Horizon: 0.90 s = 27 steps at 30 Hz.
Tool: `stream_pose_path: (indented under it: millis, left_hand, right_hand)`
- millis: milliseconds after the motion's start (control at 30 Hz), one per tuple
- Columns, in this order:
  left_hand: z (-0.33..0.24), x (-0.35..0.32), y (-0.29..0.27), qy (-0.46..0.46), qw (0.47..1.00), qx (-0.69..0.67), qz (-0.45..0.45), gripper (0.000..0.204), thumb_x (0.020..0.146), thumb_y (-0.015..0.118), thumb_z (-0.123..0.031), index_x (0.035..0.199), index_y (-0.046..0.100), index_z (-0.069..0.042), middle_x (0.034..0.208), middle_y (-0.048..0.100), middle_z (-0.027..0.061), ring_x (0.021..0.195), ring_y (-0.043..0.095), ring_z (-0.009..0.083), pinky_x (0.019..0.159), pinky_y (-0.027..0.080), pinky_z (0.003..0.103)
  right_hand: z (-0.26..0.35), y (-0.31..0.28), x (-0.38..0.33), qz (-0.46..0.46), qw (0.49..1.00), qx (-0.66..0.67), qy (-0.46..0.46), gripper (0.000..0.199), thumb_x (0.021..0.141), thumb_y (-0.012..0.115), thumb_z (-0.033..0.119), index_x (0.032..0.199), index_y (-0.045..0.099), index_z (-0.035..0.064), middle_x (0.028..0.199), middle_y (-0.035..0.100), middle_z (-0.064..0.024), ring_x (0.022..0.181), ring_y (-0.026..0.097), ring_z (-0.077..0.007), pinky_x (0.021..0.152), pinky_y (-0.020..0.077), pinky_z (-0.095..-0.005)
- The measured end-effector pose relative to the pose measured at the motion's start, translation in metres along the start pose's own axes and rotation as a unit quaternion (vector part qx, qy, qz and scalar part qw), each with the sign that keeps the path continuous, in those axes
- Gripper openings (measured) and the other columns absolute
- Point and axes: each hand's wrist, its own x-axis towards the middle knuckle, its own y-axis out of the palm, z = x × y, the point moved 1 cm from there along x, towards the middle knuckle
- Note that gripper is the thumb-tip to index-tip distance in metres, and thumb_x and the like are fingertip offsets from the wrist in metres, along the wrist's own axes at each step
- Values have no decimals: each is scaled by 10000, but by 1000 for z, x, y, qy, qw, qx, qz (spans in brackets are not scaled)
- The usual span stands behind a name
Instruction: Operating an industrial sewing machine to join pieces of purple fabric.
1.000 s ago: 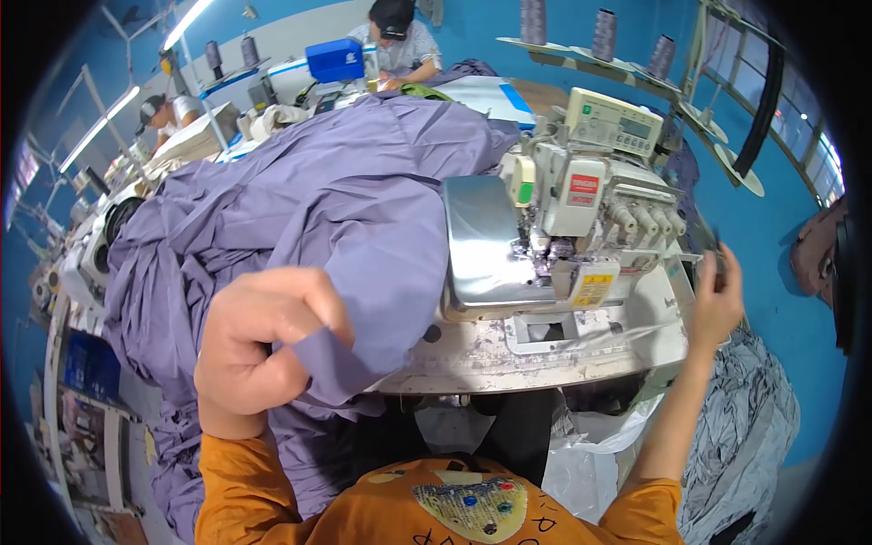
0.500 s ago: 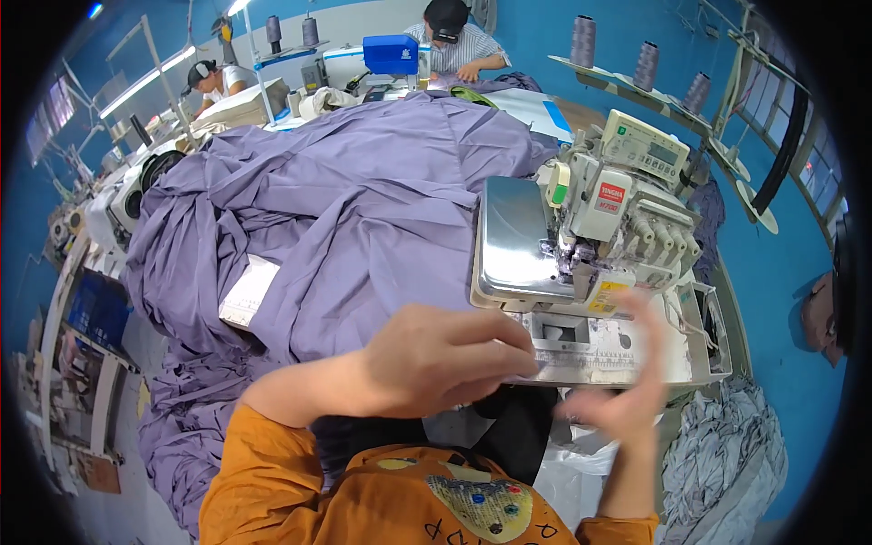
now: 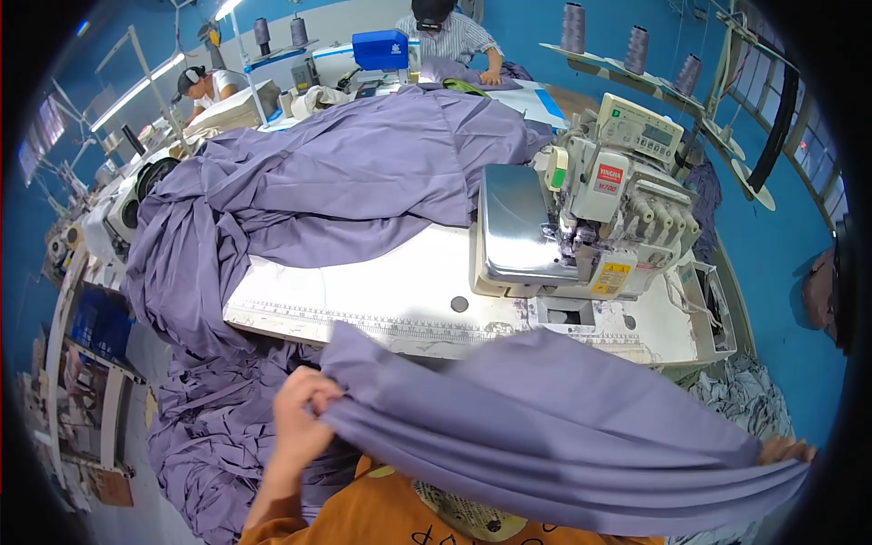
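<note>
My left hand [image 3: 300, 420] grips one end of a purple fabric piece [image 3: 545, 418] that stretches across my lap, below the table's front edge. At the lower right, my right hand [image 3: 788, 449] holds the other end; only its fingers show above the cloth. The fabric piece hides most of my orange shirt. A white overlock sewing machine [image 3: 590, 213] stands on the white table [image 3: 381, 295] beyond the stretched cloth.
A large heap of purple fabric [image 3: 336, 182] covers the table's far and left side and hangs to the floor. Thread cones [image 3: 636, 45] stand on a rack at the back right. Two other people work at tables behind. Scraps lie at the lower right floor.
My hands moved apart and down, spreading a purple fabric piece between them in front of me. The big heap now lies farther back, leaving bare table in front of the machine.
</note>
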Motion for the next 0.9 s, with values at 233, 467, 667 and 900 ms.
stream_pose_path:
  millis: [233,467,667,900]
  left_hand:
    - [-23,94,-157,375,668,-430,478,303,929,601,-163,657,618,-30,523,558,101,373,515,187,334,373,316]
    - [61,249,-67,-17,992,120,-46,337,762,615,-99,1087,610,-11,1030,623,108,923,599,218,859,445,303]
    - [80,290,79,233,945,188,-130,448,779,674,-111,1208,570,-31,1224,583,152,1165,531,320,997,397,373]
    - [-78,205,182,353,919,-15,176,491,800,719,-202,1245,546,-88,1085,642,121,931,621,288,809,484,363]
  right_hand:
    - [-79,211,58,-129,977,-159,62,214,930,569,231,979,616,28,942,627,-52,826,582,-127,739,467,-263]
    - [-241,264,87,-36,953,-139,266,190,880,655,93,1053,647,14,922,629,-1,835,551,-71,744,442,-216]
    - [-264,294,113,-58,963,12,261,157,912,629,43,1050,618,-32,907,679,-16,792,601,-63,706,476,-195]
    - [-263,290,111,-57,950,-154,265,166,902,662,132,991,638,-6,694,660,-10,591,546,-48,549,446,-251]
